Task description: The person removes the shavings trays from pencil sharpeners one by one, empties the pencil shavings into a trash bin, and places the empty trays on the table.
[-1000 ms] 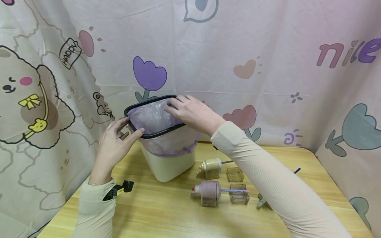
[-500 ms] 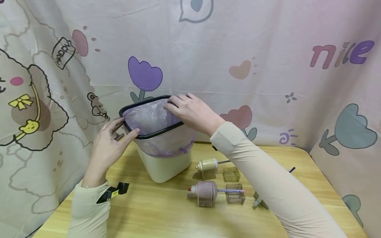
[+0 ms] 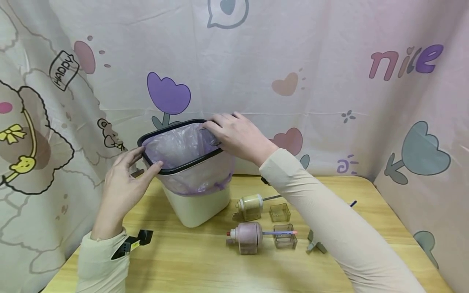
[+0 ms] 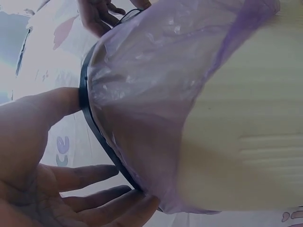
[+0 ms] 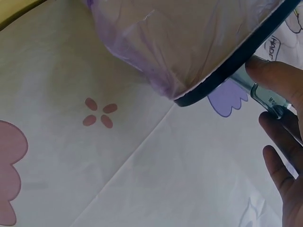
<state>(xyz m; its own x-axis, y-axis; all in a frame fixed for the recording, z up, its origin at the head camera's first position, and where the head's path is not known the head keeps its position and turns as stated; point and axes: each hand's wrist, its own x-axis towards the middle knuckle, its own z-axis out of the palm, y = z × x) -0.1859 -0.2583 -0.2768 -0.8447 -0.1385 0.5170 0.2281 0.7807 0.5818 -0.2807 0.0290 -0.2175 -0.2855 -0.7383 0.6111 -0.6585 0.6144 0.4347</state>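
Observation:
A cream trash bin (image 3: 194,209) with a black rim and a translucent purple liner bag (image 3: 199,177) folded over it stands at the back left of the table. My left hand (image 3: 122,183) holds the rim's near left corner, its thumb and fingers spread apart on the black edge (image 4: 106,146). Over the bin's right side is my right hand (image 3: 239,136). It pinches a small clear plastic box (image 5: 265,92) between thumb and fingers, tilted by the rim in the right wrist view. In the head view this box is mostly hidden by the hand.
Right of the bin lie a yellow pencil sharpener (image 3: 250,205) and a purple pencil sharpener (image 3: 248,237), each with a pencil in it. Two clear drawers (image 3: 280,212) sit beside them. A grey sharpener (image 3: 316,242) is partly under my right sleeve. A patterned curtain (image 3: 238,81) surrounds the table.
The head view has turned slightly, so everything shifts left in it. Both hands stay at the bin. A dark clear edge of the box now shows by the right fingers.

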